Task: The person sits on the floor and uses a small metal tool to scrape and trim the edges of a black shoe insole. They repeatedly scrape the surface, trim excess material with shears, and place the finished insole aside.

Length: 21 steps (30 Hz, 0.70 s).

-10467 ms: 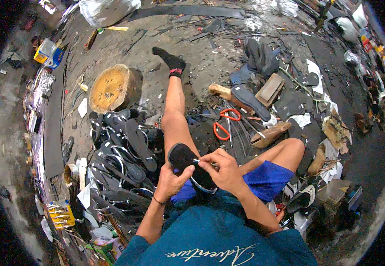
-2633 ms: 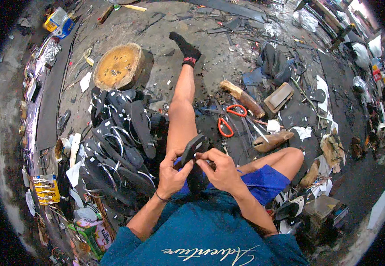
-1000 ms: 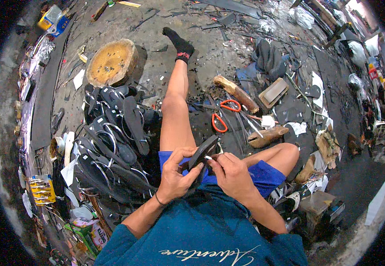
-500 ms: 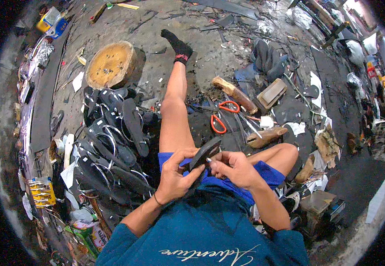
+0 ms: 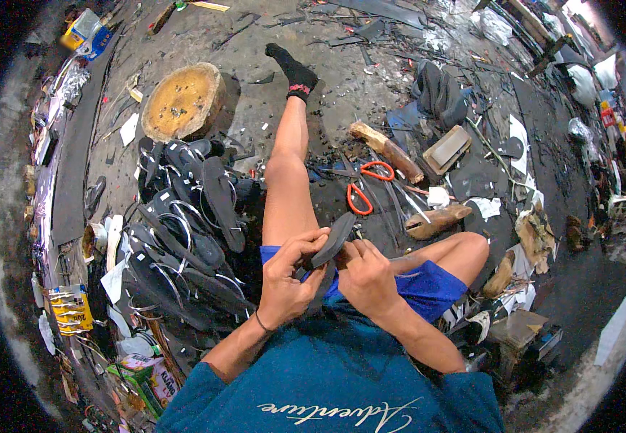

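Note:
My left hand (image 5: 284, 278) grips a black flip-flop sole (image 5: 336, 237) above my lap, its fingers along one side and the thumb below. The sole is tilted, with its far end pointing up and away. Close against its right side, my right hand (image 5: 367, 278) is closed, knuckles up; whatever its fingers pinch is hidden behind them. Left of my outstretched leg lies a heap of black flip-flops (image 5: 176, 242) with pale straps. Scissors with red-orange handles (image 5: 360, 200) rest on the floor beyond my right hand.
A round wooden block (image 5: 181, 101) stands at the far left. Ahead to the right lie a rough wooden stick (image 5: 385, 150), a rectangular block (image 5: 448, 149) and a carved wooden piece (image 5: 438, 221). Dark sheet scraps cover the floor. A yellow packet (image 5: 71, 310) sits at the left.
My right hand has turned over so its knuckles face up, and the small pale tip at its fingers is now hidden. The sole has tipped more upright in my left hand.

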### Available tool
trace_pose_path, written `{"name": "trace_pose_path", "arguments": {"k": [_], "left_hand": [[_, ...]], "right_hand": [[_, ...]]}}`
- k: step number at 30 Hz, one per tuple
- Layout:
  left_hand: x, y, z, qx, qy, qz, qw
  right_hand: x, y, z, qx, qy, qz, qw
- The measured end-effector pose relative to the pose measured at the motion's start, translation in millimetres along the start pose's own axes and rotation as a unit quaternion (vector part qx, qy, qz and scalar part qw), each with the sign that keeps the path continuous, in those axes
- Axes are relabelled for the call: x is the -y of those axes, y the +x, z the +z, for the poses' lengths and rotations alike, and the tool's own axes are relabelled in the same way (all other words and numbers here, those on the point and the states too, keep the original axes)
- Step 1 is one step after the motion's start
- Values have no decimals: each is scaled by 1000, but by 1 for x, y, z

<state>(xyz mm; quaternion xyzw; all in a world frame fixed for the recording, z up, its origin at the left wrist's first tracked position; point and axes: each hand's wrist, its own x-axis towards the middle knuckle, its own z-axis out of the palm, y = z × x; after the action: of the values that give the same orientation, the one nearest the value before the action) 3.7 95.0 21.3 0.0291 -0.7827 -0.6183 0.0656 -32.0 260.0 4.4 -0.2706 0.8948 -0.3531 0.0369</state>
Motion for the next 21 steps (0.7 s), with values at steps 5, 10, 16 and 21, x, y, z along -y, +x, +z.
{"name": "trace_pose_path", "arguments": {"k": [5,10,16,21], "left_hand": [[8,6,-8,4,-38,-30,999],[11,7,-2,-5,-4,3,1000],[16,17,-1,-50,40,-10,998],[21,28,-11,-49,47,-43,997]], "right_hand": [[-4,8,-8,55,81,31,995],[7,14,3,-36,-113,-52,992],[3,30,12,-18,-67,-12,998],[3,38,4,-49,-101,-32,993]]}}
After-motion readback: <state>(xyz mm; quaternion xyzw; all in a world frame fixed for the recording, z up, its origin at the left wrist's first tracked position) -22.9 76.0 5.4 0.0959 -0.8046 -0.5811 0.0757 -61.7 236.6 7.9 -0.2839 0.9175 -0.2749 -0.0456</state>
